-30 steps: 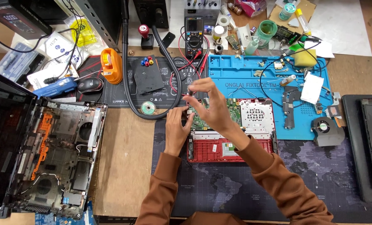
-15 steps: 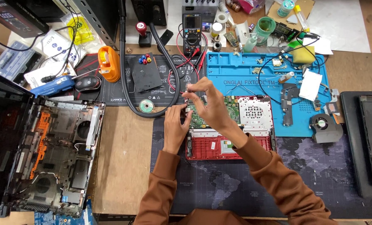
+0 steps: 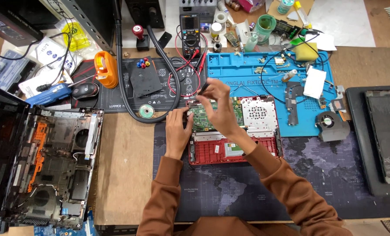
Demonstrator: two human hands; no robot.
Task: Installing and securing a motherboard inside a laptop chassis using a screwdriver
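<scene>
Both hands (image 3: pixel 199 120) remain over green circuit board (image 3: pixel 203 117) in red laptop (image 3: pixel 234 148).

We are reaching both arms forward in brown sleeves toward the red laptop base (image 3: pixel 234 148). Our left hand (image 3: pixel 177 131) is lying flat, fingers extended, at its left edge. Our right hand (image 3: pixel 219 107) is hovering above its far half, fingers pinching a dark slim tool (image 3: pixel 203 88).

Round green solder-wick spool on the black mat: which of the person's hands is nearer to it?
Left. The left hand rests at the green circuit board's left edge, just right of the round green spool. The right hand is raised over the board, farther right.
</scene>
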